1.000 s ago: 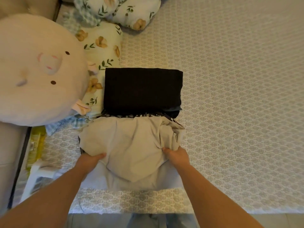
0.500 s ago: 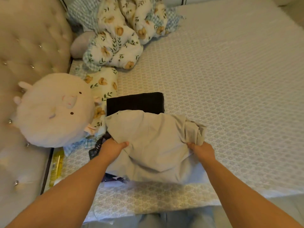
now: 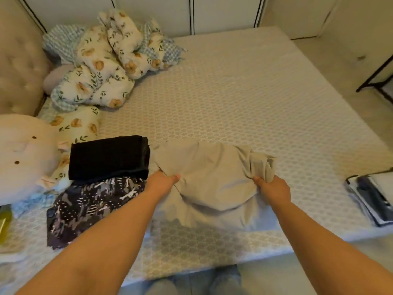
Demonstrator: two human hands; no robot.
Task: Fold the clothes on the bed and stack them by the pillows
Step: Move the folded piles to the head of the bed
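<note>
Hands: left hand (image 3: 162,181), right hand (image 3: 273,188) grip beige garment (image 3: 212,173) | patterned bed (image 3: 234,107) | tufted headboard (image 3: 19,71)

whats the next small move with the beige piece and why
Probably lay the beige garment flat on the bare sheet and smooth it. The left hand and right hand grip it at either side, yet it is bunched and creased, so it cannot be folded cleanly. The black folded piece already lies by the pillows.
</note>
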